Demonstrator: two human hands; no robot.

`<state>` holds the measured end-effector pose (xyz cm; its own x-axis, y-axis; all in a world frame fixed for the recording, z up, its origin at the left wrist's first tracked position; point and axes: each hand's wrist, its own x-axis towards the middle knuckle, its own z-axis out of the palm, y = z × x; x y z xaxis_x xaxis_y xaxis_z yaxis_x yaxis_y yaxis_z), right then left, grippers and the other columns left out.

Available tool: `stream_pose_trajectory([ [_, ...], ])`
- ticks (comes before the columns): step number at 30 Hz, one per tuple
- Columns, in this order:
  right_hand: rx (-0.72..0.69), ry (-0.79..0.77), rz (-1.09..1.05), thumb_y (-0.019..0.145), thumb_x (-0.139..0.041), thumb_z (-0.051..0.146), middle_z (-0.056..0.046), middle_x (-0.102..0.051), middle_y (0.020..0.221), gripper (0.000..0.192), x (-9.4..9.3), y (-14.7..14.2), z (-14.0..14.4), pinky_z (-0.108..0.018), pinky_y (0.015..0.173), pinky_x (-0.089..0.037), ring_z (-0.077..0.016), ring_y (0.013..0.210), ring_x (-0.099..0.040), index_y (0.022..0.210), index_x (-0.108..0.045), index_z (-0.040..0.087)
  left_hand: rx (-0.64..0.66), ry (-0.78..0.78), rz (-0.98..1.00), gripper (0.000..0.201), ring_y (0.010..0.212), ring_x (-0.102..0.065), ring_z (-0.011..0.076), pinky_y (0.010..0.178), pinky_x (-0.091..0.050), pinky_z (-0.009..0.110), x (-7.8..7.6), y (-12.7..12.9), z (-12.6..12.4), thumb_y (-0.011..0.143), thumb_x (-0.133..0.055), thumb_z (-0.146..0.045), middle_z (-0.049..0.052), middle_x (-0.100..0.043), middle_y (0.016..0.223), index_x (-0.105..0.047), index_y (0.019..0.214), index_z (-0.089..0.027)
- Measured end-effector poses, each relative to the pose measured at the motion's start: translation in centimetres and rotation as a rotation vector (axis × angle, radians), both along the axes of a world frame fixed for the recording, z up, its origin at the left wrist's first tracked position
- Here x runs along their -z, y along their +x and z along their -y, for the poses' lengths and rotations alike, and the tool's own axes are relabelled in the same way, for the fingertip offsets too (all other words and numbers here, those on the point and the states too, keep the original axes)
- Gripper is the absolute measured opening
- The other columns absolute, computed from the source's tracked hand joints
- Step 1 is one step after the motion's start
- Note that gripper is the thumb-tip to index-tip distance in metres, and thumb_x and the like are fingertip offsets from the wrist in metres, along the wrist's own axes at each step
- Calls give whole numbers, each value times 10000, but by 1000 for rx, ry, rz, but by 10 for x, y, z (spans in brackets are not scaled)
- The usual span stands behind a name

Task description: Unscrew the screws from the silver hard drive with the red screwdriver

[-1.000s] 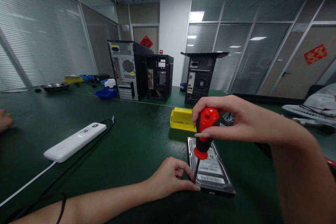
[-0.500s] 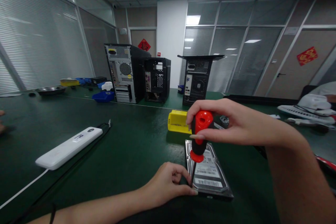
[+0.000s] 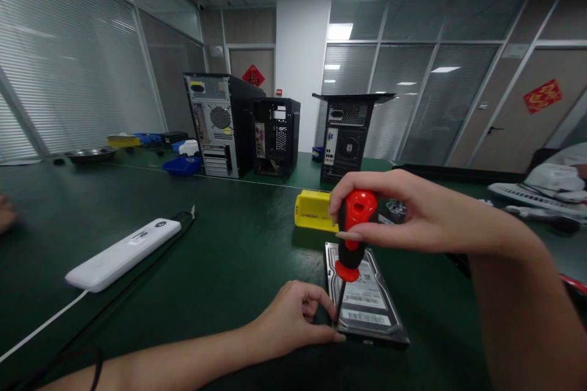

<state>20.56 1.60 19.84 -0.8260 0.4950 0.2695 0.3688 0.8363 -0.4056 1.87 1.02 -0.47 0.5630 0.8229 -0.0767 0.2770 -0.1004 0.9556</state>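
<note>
A hard drive (image 3: pixel 367 308) lies flat on the green table in front of me, its label facing up. In my right hand (image 3: pixel 403 214) is a red and black screwdriver (image 3: pixel 360 214), gripped by the handle. The shaft points down, slightly tilted, and its tip meets the drive's near left corner. My left hand (image 3: pixel 302 314) pinches that same corner, with thumb and index finger on either side of the tip. Whatever sits under the tip is hidden by the fingers.
Behind the drive stands a yellow bin (image 3: pixel 314 211) with small parts in it. A white power strip (image 3: pixel 123 253) lies to the left with its cables. Computer cases (image 3: pixel 241 128) and a blue tray (image 3: pixel 182 165) stand farther back. Another person's hand (image 3: pixel 5 215) shows at the left edge.
The view has shifted slightly. Both hands, the screwdriver and the drive keep nearly the same arrangement. The other person's hand at the left edge shows a little more.
</note>
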Motion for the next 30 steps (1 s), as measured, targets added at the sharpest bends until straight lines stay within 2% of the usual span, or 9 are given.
stream_pose_trajectory([
  [5,79,40,-23,821,-658,334,-23,-659,969,291,3,-1,-2,-242,681,-478,-159,831,-637,1065,-577,200,10,-5,32,331,460,-178,56,455,-92,226,0,0,1,652,-800,-368,-118,-268,475,-678,825,-113],
  [11,21,16,5,824,-647,284,-9,-659,909,228,2,0,0,-232,683,-486,-141,795,-628,1028,-596,195,0,-9,25,341,462,-193,54,459,-101,227,-1,0,1,648,-803,-375,-116,-287,478,-683,825,-109],
  [15,52,-1,19,845,-619,281,-7,-667,916,230,2,0,0,-237,681,-491,-140,798,-633,1057,-579,202,0,-12,42,379,465,-188,57,463,-97,235,0,1,0,629,-813,-402,-115,-281,475,-694,834,-107],
  [21,44,-10,23,867,-606,367,-6,-654,931,258,2,0,0,-233,683,-495,-134,817,-633,1055,-563,196,5,-22,39,357,458,-196,54,459,-95,238,2,0,0,648,-804,-380,-113,-299,479,-695,843,-103],
  [30,51,-9,25,870,-600,375,-13,-660,936,262,2,1,-1,-242,672,-493,-143,815,-636,1057,-564,195,-17,-3,8,310,464,-181,59,453,-93,233,-8,1,2,648,-809,-349,-114,-243,476,-698,812,-111],
])
